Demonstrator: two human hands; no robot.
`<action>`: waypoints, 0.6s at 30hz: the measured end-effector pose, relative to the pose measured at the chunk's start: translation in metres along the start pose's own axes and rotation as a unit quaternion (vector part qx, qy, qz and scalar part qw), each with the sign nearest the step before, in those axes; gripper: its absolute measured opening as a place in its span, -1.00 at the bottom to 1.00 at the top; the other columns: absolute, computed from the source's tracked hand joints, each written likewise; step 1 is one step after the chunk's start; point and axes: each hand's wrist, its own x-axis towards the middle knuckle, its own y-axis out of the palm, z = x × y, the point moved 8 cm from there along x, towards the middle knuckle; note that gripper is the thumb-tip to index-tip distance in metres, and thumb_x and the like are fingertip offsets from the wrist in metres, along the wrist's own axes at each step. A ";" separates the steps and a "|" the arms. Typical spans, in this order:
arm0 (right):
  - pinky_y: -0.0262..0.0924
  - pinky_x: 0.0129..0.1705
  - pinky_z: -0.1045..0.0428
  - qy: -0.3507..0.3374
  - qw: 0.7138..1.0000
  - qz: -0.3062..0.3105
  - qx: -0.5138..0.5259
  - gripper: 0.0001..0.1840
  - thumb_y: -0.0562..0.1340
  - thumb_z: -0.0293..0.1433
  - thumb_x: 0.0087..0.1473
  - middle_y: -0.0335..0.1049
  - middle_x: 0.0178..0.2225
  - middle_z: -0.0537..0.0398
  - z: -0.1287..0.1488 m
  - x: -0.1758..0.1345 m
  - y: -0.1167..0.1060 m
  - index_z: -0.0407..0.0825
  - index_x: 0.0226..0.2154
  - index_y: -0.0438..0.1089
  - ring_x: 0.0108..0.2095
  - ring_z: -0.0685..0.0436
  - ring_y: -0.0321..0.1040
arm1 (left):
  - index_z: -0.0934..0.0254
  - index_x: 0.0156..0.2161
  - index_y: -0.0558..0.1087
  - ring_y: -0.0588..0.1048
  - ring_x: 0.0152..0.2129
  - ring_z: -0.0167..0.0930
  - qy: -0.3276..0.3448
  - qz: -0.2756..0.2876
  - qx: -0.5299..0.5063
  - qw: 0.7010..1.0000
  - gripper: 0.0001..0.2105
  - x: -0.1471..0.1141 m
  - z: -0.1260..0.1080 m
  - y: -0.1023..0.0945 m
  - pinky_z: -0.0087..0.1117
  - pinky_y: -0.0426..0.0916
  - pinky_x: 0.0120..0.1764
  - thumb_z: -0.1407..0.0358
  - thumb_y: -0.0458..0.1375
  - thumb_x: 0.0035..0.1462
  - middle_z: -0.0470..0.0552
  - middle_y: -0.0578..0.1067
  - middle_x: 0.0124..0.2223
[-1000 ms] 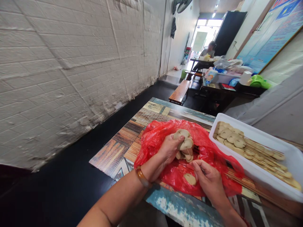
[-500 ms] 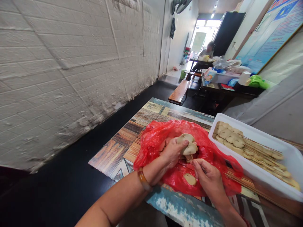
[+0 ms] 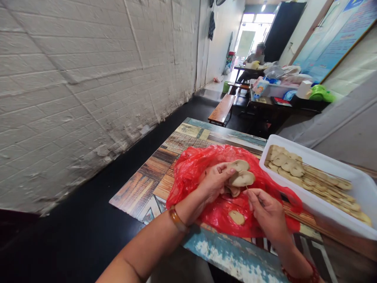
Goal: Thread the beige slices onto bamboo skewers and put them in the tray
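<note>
My left hand [image 3: 216,179] is closed on a small stack of flat, round, tan slices [image 3: 242,179], held above a crumpled red plastic bag [image 3: 188,173]. Just to the right, the fingertips of my right hand [image 3: 267,210] pinch a thin wooden skewer [image 3: 247,188], its upper end meeting the lower edge of the slices. How far the skewer runs into them is hidden. On the bag below lies one loose slice [image 3: 236,217] with a small slit. More slices sit partly hidden under my left hand.
At right, a white plastic tub [image 3: 365,188] holds rows of skewered slices [image 3: 288,167]. Bare skewers [image 3: 312,226] lie between bag and tub on the patterned table [image 3: 141,182]. Beyond are a wooden bench [image 3: 223,108], a cluttered table and a seated person [image 3: 255,59]. A white wall [image 3: 88,78] runs along the left.
Both hands have shifted slightly right, with the slices and skewer. The slices are tilted flatter and fanned more to the right. The view has dipped a little.
</note>
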 end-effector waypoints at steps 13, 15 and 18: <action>0.22 -0.50 0.09 -0.022 0.995 -0.066 0.067 -0.71 0.17 -0.14 0.13 0.34 -0.52 0.15 -0.012 0.008 -0.045 -0.01 -0.29 0.44 -0.56 0.00 0.27 | 0.32 -0.33 0.49 0.42 -0.31 -0.33 0.233 0.002 0.639 0.733 -0.87 0.004 -0.035 -0.001 -0.32 0.28 -0.18 0.38 0.08 0.11 0.09 0.49 -0.30; 0.20 -0.54 0.10 -0.018 0.997 -0.053 0.062 -0.70 0.17 -0.14 0.13 0.34 -0.52 0.16 -0.013 0.008 -0.042 -0.01 -0.28 0.44 -0.58 0.01 0.27 | 0.32 -0.28 0.48 0.40 -0.26 -0.31 0.236 0.021 0.710 0.663 -0.87 0.003 -0.028 0.004 -0.28 0.28 -0.14 0.36 0.10 0.11 0.11 0.49 -0.23; 0.19 -0.56 0.10 -0.008 0.998 -0.037 0.052 -0.67 0.15 -0.12 0.13 0.33 -0.53 0.16 -0.015 0.008 -0.036 -0.01 -0.28 0.45 -0.60 0.02 0.27 | 0.31 -0.23 0.47 0.36 -0.19 -0.25 0.229 0.029 0.768 0.597 -0.84 0.001 -0.022 0.007 -0.23 0.28 -0.13 0.31 0.16 0.06 0.13 0.45 -0.13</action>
